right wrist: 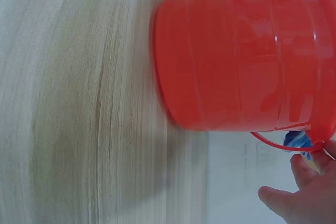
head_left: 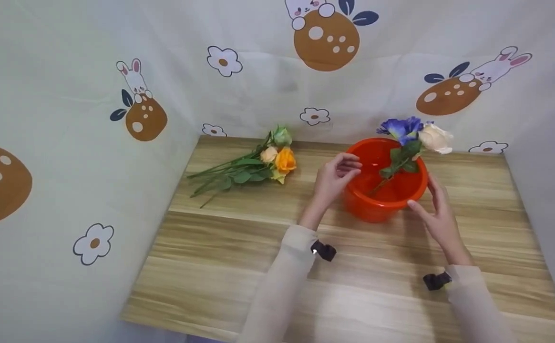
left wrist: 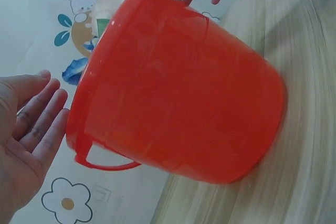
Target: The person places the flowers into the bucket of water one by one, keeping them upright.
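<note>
Wood-grain table [head_left: 210,257], rabbit-print walls [head_left: 258,95] left, behind and right | red bucket [head_left: 373,213] stands upright toward the back, blue and cream flowers [head_left: 410,136] leaning inside | loose flowers [head_left: 258,174] lie to its left | your left hand [head_left: 333,178], fingers relaxed, at the rim; your right hand [head_left: 440,209], loosely spread, touches its right side | bucket blocks most blooms from your left-wrist view

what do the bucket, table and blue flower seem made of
Bucket: probably glossy plastic, with bright highlights. Table: wood or printed laminate, satin; streaky grain and soft glare fit either. Blue flower: perhaps matte fabric, given ruffled petals; could be real.
</note>
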Motion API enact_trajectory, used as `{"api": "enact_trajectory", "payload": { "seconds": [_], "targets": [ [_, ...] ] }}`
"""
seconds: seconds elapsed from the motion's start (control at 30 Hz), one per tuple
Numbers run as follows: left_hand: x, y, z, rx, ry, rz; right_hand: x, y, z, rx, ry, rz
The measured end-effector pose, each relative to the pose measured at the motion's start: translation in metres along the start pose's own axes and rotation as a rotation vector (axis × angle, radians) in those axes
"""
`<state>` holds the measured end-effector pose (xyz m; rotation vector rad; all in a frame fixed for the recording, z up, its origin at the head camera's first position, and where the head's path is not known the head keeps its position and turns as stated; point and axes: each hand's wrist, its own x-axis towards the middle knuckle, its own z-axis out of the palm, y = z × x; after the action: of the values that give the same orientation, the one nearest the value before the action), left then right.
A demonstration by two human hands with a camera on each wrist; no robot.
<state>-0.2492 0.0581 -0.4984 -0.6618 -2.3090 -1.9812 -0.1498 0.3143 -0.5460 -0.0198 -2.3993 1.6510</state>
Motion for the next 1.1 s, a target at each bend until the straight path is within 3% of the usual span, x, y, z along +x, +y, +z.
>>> {"api": "enact_trajectory", "payload": {
  "seconds": [0.17, 0.47, 0.73, 1.1],
  "targets": [
    [-0.004, -0.007, -0.010, -0.053, 0.033, -0.014, 0.000, -0.004, 0.001, -0.016, 0.014, -0.019],
    [-0.013, -0.019, -0.031, -0.080, 0.091, -0.040, -0.009, -0.038, 0.002, 0.002, -0.004, 0.002],
    [-0.025, -0.036, -0.059, -0.044, 0.172, -0.049, -0.008, -0.036, 0.002, 0.011, -0.007, 0.004],
    [-0.046, -0.074, -0.107, 0.022, 0.296, -0.105, -0.008, -0.036, 0.002, 0.015, -0.003, -0.010]
  ]
}}
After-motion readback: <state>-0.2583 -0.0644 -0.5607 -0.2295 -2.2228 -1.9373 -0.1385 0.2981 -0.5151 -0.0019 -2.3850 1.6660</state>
